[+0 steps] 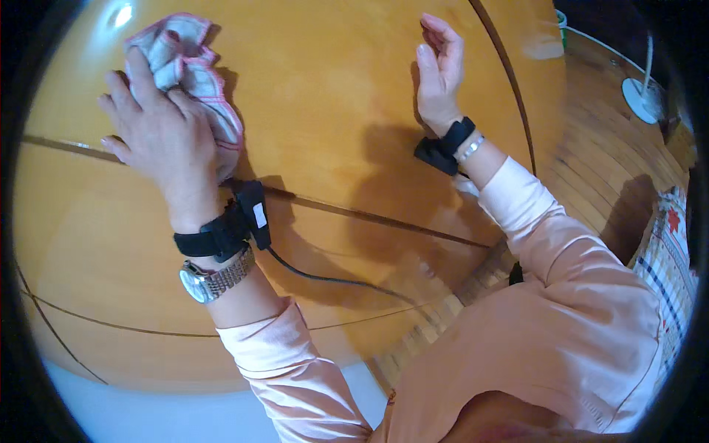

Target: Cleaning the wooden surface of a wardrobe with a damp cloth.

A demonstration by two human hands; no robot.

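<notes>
My left hand (166,130) lies palm down over a crumpled white cloth (207,91) with pink edging. Some of its fingers spread past the cloth onto a glossy orange-brown wooden surface (316,99); the thumb is mostly hidden. Part of the cloth bunches up ahead of the index finger. Over to the right, my right hand (443,77) is on or just above the same surface, its fingers loosely curled and holding nothing. Each wrist carries a black strapped device, and a metal watch (216,277) sits on the left forearm.
Dark grooves or inlay lines (354,212) cross the wooden surface. A black cable (332,281) trails from the left wrist device. Wooden floorboards (590,135) show at right, with a white round-based stand (641,101) and patterned fabric (667,277).
</notes>
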